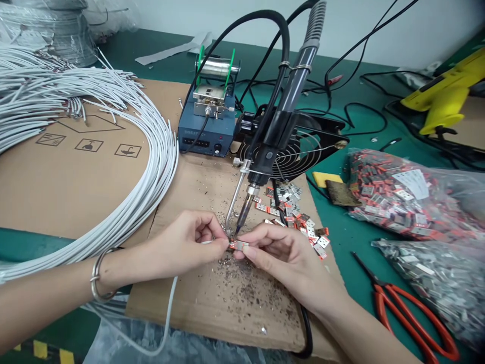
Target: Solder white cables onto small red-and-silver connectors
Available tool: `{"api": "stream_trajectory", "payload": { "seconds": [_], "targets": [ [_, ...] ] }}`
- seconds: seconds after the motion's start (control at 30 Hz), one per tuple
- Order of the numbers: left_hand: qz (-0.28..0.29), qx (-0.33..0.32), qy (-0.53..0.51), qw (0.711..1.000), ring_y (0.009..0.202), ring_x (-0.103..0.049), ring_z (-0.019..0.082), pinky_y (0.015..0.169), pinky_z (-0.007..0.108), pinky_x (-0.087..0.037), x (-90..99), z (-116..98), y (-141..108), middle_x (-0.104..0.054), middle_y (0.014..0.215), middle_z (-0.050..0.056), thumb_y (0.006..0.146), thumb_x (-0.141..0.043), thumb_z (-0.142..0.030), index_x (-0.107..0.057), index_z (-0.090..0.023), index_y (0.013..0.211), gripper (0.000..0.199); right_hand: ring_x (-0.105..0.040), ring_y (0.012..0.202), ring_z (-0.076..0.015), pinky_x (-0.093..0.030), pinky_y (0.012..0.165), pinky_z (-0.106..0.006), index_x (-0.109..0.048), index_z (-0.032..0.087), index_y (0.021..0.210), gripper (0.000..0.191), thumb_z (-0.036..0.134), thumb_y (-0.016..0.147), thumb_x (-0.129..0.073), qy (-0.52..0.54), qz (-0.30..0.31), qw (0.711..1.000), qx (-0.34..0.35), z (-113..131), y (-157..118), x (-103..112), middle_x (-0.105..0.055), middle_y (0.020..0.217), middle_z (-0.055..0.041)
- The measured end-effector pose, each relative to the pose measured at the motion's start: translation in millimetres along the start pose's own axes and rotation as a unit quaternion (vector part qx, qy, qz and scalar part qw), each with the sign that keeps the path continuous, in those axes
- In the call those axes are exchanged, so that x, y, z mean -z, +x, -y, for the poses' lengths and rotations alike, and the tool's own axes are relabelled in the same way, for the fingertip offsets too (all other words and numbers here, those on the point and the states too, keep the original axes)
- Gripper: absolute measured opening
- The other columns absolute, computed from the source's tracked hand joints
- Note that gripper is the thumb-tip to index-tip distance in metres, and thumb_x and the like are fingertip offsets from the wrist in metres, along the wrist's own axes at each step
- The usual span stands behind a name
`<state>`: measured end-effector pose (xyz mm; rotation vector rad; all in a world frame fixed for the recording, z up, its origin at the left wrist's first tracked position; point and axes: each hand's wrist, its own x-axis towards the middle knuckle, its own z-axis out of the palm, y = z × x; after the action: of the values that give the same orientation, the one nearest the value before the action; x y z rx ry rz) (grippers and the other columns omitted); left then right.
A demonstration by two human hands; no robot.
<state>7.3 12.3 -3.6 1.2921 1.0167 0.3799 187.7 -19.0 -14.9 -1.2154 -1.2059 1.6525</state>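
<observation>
Right under the soldering iron [290, 101], both hands are pinched close together over the cardboard sheet [197, 202]. From where I'm standing, the left hand [202, 241] grips the end of a white cable [173, 298] between thumb and fingertips, and the right hand [284, 253] pinches a small metal USB connector [241, 245] — its orange end faces the left fingers. The iron's dark tip hangs just above the connector, though I can't tell whether they touch, and a thin metal feed tube [235, 194] comes down beside it. Behind stands a blue solder feeder [206, 134] with a spool of solder [214, 67] on top, and a black fan [297, 151] to its right. Loose connectors [290, 210] lie scattered beyond the right hand. A thick bundle of white cables [164, 174] curves along the left — and over on the green table [343, 232], at the right, are two sponge pads [326, 179], a bag of orange-and-silver connectors [390, 194], a bag of silver parts [428, 288] and red-handled scissors [407, 308]
</observation>
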Motion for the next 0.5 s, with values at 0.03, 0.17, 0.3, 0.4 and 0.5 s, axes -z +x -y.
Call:
{"api": "stream_trajectory", "payload": {
  "seconds": [0.03,0.17,0.3,0.4,0.5],
  "targets": [
    [-0.001,0.000,0.003,1.000,0.051,-0.034,0.008,0.048,0.021,-0.026,0.1,0.3,0.1,-0.040,0.053,-0.007,0.069,-0.057,-0.019,-0.053,-0.015,0.067,0.006,-0.068,0.064,-0.0156,-0.053,0.058,-0.022,-0.068,0.018,0.073,0.011,0.026,0.068,-0.072,-0.002,-0.004,1.000,-0.001,0.4,0.0,-0.8,-0.072,0.066,-0.0038],
    [-0.004,0.006,0.021,1.000,0.052,-0.036,0.008,0.048,0.021,-0.027,1.2,2.6,0.5,-0.042,0.055,-0.006,0.070,-0.056,-0.019,-0.053,-0.015,0.067,0.006,-0.066,0.060,-0.0138,-0.052,0.056,-0.021,-0.067,0.017,0.073,0.014,0.027,0.065,-0.073,-0.008,-0.024,1.000,-0.014,1.4,0.1,-4.2,-0.072,0.063,-0.0038],
    [-0.006,0.010,0.035,0.999,0.050,-0.035,0.008,0.046,0.020,-0.026,0.7,3.9,1.2,-0.041,0.053,-0.006,0.070,-0.056,-0.019,-0.053,-0.015,0.067,0.007,-0.066,0.059,-0.0144,-0.052,0.055,-0.023,-0.067,0.018,0.072,0.016,0.029,0.064,-0.074,-0.012,-0.026,0.999,-0.024,1.8,0.8,-4.9,-0.071,0.062,-0.0038],
    [0.002,0.013,0.038,0.999,0.050,-0.035,0.008,0.046,0.020,-0.026,0.2,4.9,1.0,-0.041,0.053,-0.006,0.071,-0.056,-0.022,-0.054,-0.014,0.067,0.009,-0.066,0.059,-0.0147,-0.051,0.055,-0.023,-0.066,0.018,0.072,0.015,0.028,0.064,-0.073,-0.020,-0.014,0.999,-0.032,3.1,0.6,-2.8,-0.071,0.063,-0.0035],
    [0.031,0.004,0.056,0.998,0.052,-0.038,0.009,0.047,0.021,-0.029,3.0,5.0,-2.9,-0.045,0.056,-0.005,0.074,-0.057,-0.030,-0.058,-0.014,0.073,0.016,-0.066,0.060,-0.0139,-0.050,0.055,-0.022,-0.066,0.017,0.072,0.012,0.027,0.067,-0.071,-0.044,0.010,0.999,-0.030,5.5,-1.9,0.5,-0.071,0.063,-0.0037]
  ]
}}
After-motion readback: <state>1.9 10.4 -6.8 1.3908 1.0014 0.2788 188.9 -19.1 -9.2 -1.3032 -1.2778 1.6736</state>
